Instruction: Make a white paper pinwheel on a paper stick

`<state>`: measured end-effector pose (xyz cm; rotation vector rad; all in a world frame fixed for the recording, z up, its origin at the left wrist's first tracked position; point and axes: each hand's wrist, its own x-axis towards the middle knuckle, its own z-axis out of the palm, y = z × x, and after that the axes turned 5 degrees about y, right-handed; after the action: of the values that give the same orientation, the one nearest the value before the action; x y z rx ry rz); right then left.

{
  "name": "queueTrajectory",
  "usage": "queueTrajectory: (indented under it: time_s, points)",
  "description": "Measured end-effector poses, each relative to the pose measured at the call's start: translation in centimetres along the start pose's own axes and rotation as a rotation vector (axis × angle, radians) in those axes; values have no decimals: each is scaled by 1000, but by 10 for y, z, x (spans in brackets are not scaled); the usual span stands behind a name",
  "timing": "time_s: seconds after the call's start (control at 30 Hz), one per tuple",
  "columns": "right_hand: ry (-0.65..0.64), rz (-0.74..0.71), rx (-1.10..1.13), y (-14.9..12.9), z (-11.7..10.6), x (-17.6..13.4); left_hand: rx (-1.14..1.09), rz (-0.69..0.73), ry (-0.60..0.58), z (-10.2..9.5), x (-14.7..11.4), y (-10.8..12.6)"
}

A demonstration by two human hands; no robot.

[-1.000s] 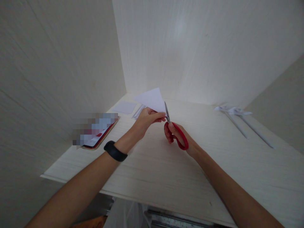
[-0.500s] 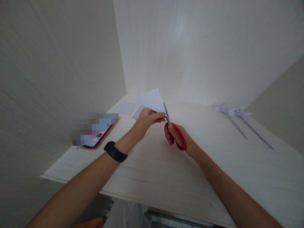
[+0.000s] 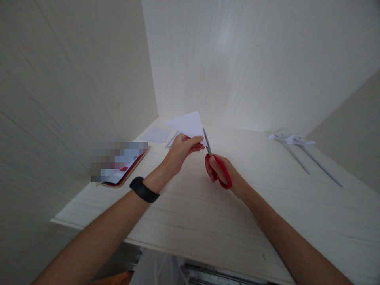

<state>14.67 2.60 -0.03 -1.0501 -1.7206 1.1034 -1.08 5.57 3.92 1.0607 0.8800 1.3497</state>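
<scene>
Between the thumb and fingers of my left hand [image 3: 187, 148] is a white sheet of paper [image 3: 190, 123], folded to a triangle and raised above the tabletop. My right hand [image 3: 219, 168] grips red-handled scissors [image 3: 224, 174] with its fingers through the loops. Their blades point up and away, along the right edge of the paper close to my left fingertips. Whether the blades are closed on the paper cannot be made out. Behind my left hand lie more paper pieces [image 3: 172, 140], partly hidden by it.
A flat paper square [image 3: 156, 134] lies at the back left. Nearer on the left is a phone [image 3: 124, 170] in a case, its screen partly blurred. Two paper pinwheels with rolled sticks [image 3: 320, 164] lie at the right. Walls enclose the tabletop [image 3: 184, 213] at the back and sides.
The scissors and my right hand have shifted very slightly left. My left thumb has moved a little up and left along the paper; the rest looks the same.
</scene>
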Motion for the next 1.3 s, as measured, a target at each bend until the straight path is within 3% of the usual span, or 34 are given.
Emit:
queueTrajectory:
  time_s: [0.53,1.3]
  points:
    - [-42,60,178,-11,3,-2,5,52,-18,3,-2,-7]
    - [-13,15,149,-7,6,-3,17,69,-10,3,-4,-6]
